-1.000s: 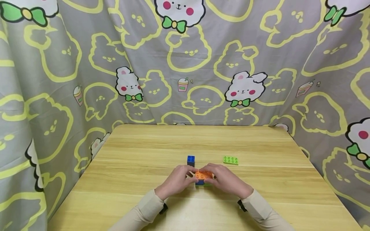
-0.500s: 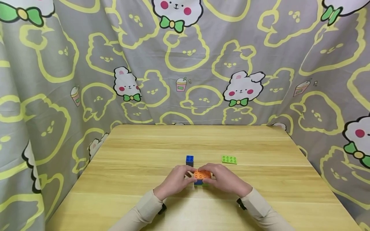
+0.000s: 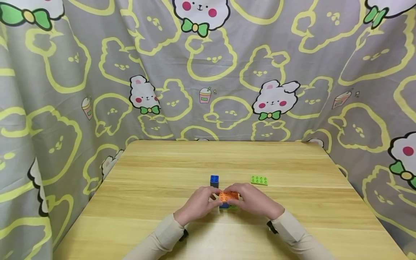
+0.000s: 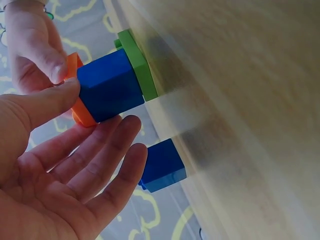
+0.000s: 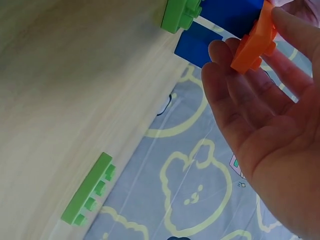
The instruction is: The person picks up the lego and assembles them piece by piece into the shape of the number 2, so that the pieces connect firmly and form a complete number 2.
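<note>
Hardly anything has moved since the earlier head views, only a slight drift of the camera; both hands keep their place at the orange plate, near the middle of the front part of the wooden tabletop. Its studs face up; beneath its left half stands a blue brick, and beneath that brick lies the lower green plate; the orange plate reaches out past the brick to the right, over the green one. The left hand pinches the orange plate at its left end, thumb on the near edge, other fingers spread beyond; the right hand pinches it from the right in like manner. Just behind the left fingertips stands a second blue brick; farther right, near the right hand but apart from it, lies a loose green plate, studs up; beige sleeves cover both forearms; behind hangs a grey cloth with yellow outlines and white rabbits.
</note>
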Available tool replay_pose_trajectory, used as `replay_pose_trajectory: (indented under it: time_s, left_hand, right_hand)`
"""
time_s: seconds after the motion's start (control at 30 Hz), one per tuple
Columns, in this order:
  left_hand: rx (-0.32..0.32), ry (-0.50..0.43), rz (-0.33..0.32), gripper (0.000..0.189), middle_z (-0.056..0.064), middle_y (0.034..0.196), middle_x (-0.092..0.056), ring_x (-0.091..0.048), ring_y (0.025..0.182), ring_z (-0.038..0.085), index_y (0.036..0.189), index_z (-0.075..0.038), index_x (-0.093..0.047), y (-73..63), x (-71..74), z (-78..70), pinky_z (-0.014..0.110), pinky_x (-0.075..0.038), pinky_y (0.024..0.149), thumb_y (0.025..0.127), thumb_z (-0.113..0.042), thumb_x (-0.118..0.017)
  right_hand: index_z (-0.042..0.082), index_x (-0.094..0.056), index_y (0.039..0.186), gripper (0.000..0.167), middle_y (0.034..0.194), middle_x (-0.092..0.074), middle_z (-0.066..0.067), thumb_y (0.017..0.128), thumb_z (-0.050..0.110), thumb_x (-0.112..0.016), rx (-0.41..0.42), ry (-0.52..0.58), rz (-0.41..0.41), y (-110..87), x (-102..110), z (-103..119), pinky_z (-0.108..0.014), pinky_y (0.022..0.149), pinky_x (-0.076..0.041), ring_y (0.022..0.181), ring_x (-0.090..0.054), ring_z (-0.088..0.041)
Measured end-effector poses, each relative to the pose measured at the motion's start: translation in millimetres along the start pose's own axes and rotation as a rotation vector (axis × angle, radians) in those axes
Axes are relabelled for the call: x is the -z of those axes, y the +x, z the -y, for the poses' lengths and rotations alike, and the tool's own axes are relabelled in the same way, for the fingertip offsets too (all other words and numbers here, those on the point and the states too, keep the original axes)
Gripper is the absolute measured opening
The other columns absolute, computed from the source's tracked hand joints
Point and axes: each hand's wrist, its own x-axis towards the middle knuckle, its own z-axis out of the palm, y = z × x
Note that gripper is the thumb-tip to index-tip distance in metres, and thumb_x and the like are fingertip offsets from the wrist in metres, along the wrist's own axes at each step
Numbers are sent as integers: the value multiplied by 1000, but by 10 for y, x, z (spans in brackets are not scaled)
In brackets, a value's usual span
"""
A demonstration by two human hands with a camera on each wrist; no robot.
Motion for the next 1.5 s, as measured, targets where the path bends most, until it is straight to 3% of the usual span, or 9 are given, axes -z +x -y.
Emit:
replay_pose_trajectory:
  time_s: [0.17, 0.33, 0.6, 1.03, 1.27, 1.5]
  left_hand:
    - [-4, 7, 13, 30, 4, 117, -74, -68, 90, 8, 124, -10, -73, 3, -1, 5, 21, -55, 76, 97, -24, -73]
    - [-2, 27, 12, 33, 7, 117, -74, -69, 89, 9, 124, -6, -72, 1, -16, 6, 22, -55, 75, 96, -24, -74]
    - [5, 37, 8, 34, 7, 118, -74, -69, 90, 10, 124, -5, -72, -2, -14, -4, 22, -55, 76, 96, -24, -74]
    - [-8, 18, 3, 34, 7, 118, -74, -70, 91, 10, 125, -5, -71, 5, -26, 12, 22, -56, 77, 96, -23, -74]
    - [-18, 3, 4, 33, 8, 115, -75, -70, 89, 10, 124, -4, -72, 11, -20, 26, 21, -56, 76, 96, -21, -74]
    - [-18, 3, 7, 33, 6, 114, -75, -70, 89, 9, 124, -5, -72, 19, -15, 43, 20, -55, 75, 96, -22, -74]
  right_hand:
    - [16, -74, 121, 25, 112, -74, 6, 101, 28, -67, 11, 21, 1, 61, 57, -4, -30, 84, -59, 94, -66, -2]
    - [8, -72, 123, 27, 113, -75, -5, 102, 25, -66, 38, 17, -36, 164, 199, -32, -41, 86, -60, 97, -69, -11]
    - [13, -68, 128, 32, 118, -72, -5, 98, 25, -71, -2, 3, -87, 375, 375, -93, -43, 85, -59, 101, -68, -18]
    - [11, -65, 131, 44, 129, -67, -14, 92, 25, -79, -49, 85, -21, 720, 182, -283, -42, 86, -60, 105, -68, -23]
    - [9, -64, 136, 52, 134, -66, -7, 91, 29, -80, -70, 101, 13, 826, 99, -346, -35, 85, -60, 106, -68, -20]
    - [10, -64, 138, 53, 136, -65, -4, 92, 30, -79, -47, 107, 52, 872, 13, -369, -39, 90, -58, 106, -68, -19]
